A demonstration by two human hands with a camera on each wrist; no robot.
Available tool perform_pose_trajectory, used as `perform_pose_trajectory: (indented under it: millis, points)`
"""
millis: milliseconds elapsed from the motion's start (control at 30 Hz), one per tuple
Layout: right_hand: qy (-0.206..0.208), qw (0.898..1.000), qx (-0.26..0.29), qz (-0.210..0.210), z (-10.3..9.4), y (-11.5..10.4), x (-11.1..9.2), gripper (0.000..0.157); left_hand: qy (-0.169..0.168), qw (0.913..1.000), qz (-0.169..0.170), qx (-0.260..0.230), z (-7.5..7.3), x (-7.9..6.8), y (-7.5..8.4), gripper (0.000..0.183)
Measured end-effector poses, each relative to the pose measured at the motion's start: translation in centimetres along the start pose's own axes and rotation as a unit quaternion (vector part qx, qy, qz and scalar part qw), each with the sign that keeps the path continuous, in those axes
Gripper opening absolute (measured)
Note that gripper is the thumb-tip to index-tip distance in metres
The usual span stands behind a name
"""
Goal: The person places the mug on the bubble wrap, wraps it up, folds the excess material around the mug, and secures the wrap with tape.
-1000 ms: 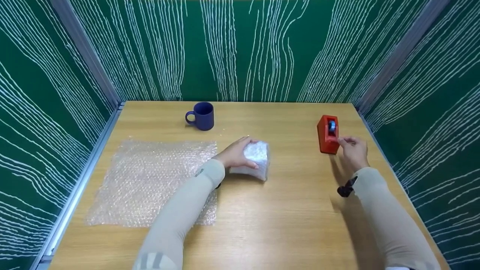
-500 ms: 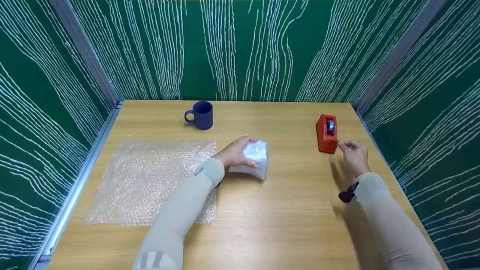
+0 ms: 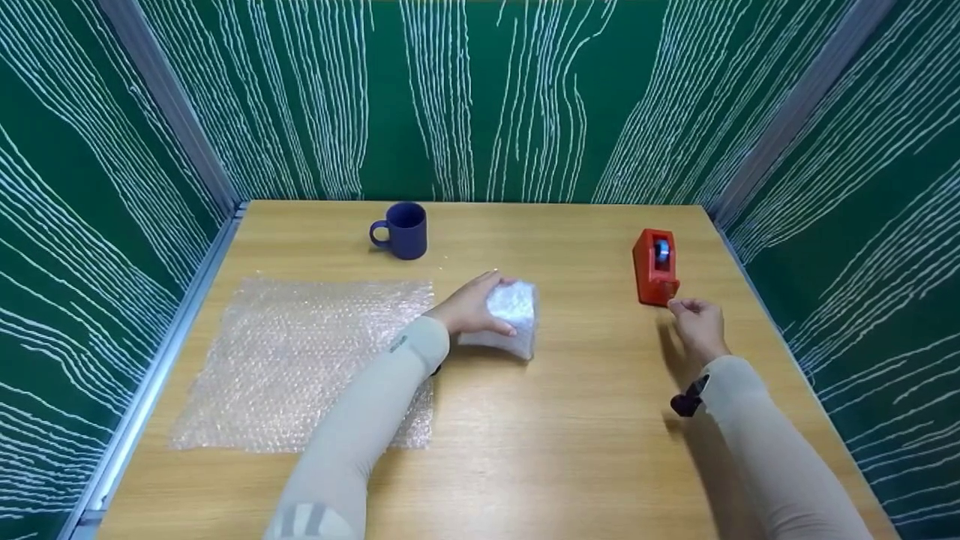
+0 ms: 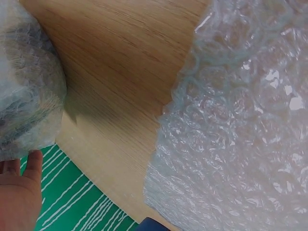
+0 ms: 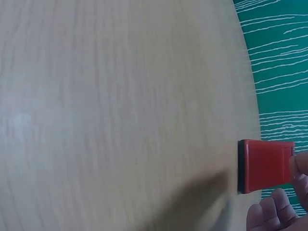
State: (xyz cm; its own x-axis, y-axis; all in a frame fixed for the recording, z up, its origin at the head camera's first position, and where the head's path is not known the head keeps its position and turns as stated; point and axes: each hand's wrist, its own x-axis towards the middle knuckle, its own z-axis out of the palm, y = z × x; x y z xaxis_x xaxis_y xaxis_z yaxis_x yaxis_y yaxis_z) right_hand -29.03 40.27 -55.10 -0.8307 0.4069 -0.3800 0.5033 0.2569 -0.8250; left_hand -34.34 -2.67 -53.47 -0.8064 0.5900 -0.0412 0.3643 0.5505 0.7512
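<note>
My left hand (image 3: 472,306) grips a bundle wrapped in bubble wrap (image 3: 514,319) on the table, thumb on the near side. In the left wrist view the bundle (image 4: 29,82) fills the left edge, with some fingers (image 4: 32,168) against it; what is inside is unclear. At the right stands a red tape dispenser (image 3: 652,266) with a blue-cored roll. My right hand (image 3: 699,328) is just in front of its cutting end, thumb and forefinger pinching the end of a clear tape strip that is barely visible. The right wrist view shows the dispenser (image 5: 267,166) beside those fingertips.
A flat sheet of bubble wrap (image 3: 315,367) covers the left of the wooden table (image 3: 555,465). A dark blue mug (image 3: 409,232) stands upright near the back edge. Green walls with white lines (image 3: 525,97) enclose the back and sides.
My right hand has shifted down and slightly left, from the dispenser's right side to just in front of its cutting end. The left hand and bundle have stayed in place.
</note>
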Motion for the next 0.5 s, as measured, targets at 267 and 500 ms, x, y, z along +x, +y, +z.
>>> perform_pose_trajectory:
  millis: [267, 500]
  points:
    - [-0.005, 1.000, 0.001, 0.027, 0.07, 0.60, 0.84, 0.057, -0.005, 0.9999, 0.011, 0.005, -0.13, -0.03, 0.00, 0.094]
    - [-0.014, 0.996, 0.011, 0.086, -0.14, 0.17, 0.98, 0.072, -0.004, 0.9999, 0.009, 0.014, -0.11, 0.10, -0.11, 0.095]
